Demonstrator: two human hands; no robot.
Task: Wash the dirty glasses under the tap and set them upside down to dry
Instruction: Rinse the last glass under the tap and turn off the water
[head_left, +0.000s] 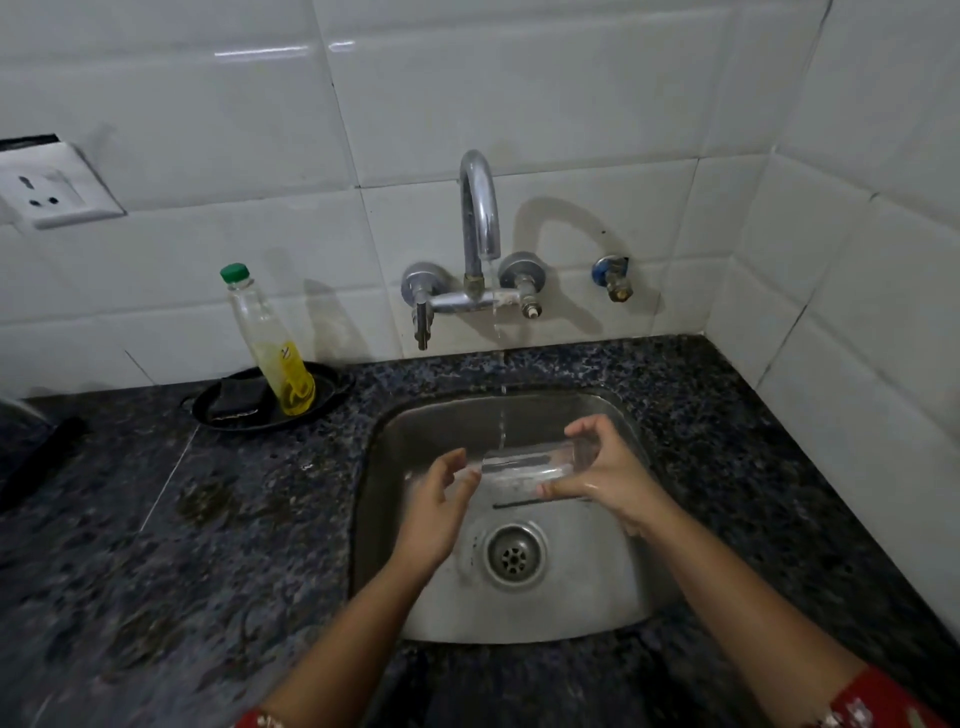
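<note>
A clear drinking glass (524, 467) lies on its side in the air above a steel sink (597, 608), directly under a thin stream of water (501, 415) falling from a curved chrome tap (480, 208). The right hand (605, 467) grips the glass's right end, thumb below and fingers curled over the top. The left hand (441, 504) is at the left end with its fingers loosely spread. It is blurred, so I cannot tell whether it touches the glass.

To rinse well, the glass probably needs turning so that the weak stream reaches the whole wall and the inside. Wet glass is slippery, so a firm hold matters.

Below is the drain (514, 556). To the left, on the speckled granite counter (208, 519), a black tray (332, 387) holds a green-capped bottle of yellow liquid (275, 358).
</note>
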